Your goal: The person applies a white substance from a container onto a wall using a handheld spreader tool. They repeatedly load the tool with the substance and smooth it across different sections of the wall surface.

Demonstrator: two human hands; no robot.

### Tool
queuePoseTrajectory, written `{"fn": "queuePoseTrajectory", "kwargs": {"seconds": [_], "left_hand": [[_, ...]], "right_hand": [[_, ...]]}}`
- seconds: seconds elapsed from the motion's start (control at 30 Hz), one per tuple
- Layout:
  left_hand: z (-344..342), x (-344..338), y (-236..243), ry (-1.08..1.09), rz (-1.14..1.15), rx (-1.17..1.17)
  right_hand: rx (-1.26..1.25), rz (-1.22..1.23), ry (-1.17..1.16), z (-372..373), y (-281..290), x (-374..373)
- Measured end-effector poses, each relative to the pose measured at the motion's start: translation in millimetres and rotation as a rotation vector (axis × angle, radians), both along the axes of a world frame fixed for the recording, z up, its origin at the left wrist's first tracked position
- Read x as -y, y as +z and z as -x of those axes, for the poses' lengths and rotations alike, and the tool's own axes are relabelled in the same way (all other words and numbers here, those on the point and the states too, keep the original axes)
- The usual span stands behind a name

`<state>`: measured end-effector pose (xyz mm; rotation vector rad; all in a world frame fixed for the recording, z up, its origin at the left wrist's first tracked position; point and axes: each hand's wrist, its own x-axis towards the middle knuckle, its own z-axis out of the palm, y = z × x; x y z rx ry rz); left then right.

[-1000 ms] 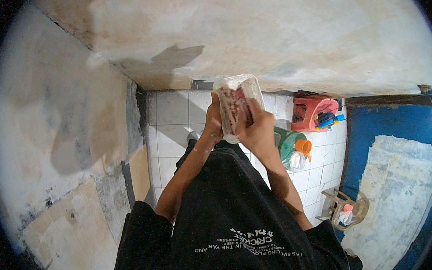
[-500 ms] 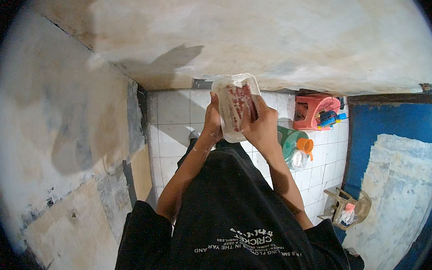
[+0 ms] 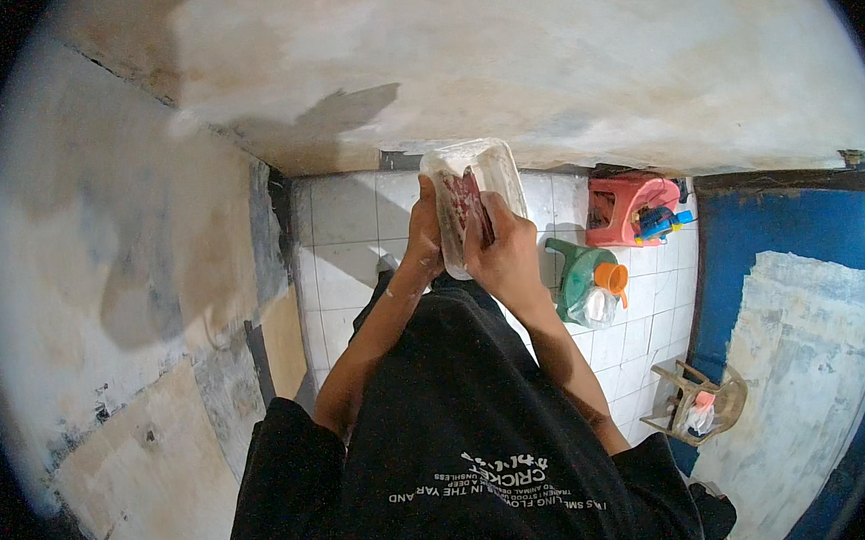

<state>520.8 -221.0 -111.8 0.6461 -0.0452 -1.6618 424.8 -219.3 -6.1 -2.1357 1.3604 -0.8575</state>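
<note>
Both hands are raised in front of the person's chest, above a white tiled floor [image 3: 350, 238]; between them is a clear plastic container [image 3: 473, 199] with reddish contents, held tilted with its open rim toward the wall. The left hand [image 3: 424, 238] is clasped on the container's left side, fingers curled round its edge; the right hand [image 3: 504, 255] grips the lower right side, fingers wrapped over its front face. The container hangs in the air, resting on nothing, over the far edge of the tiled floor near the plastered wall [image 3: 498, 65]; the person wears a black shirt [image 3: 443, 420] with white print. On the floor at its right edge stands a red plastic stool [image 3: 617, 207] carrying blue items; just beside it, nearer the person, a green stool [image 3: 575, 275] bears an orange-capped bottle [image 3: 609, 283]; further toward the near right corner sits a small wooden stool [image 3: 698, 402]; a blue door [image 3: 780, 226] bounds the right side.
</note>
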Motion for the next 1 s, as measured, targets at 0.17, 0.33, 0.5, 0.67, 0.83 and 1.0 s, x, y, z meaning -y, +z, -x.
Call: {"fn": "queuePoseTrajectory", "kwargs": {"seconds": [0.17, 0.33, 0.5, 0.67, 0.83, 1.0], "left_hand": [[-3.6, -2.4, -5.0, -0.038, 0.112, 0.017], [-3.4, -3.8, 3.9, 0.003, 0.164, -0.09], [-2.1, -2.0, 5.4, 0.043, 0.11, -0.014], [-6.0, -0.7, 2.3, 0.038, 0.082, 0.132], [-2.8, -2.1, -0.1, 0.003, 0.076, 0.028], [2.9, -1.4, 13.8, -0.017, 0.08, 0.036]], "right_hand": [[0.068, -0.033, -0.003, 6.9, 10.7, 14.7], [0.038, -0.05, -0.004, -1.6, 7.6, 15.9], [0.131, -0.067, -0.016, -3.3, 22.3, 12.8], [0.058, -0.089, 0.011, 3.6, 6.1, 17.2], [0.043, -0.013, -0.048, 17.5, 35.5, 18.3], [0.029, -0.007, -0.06, 27.1, 21.8, 25.6]]}}
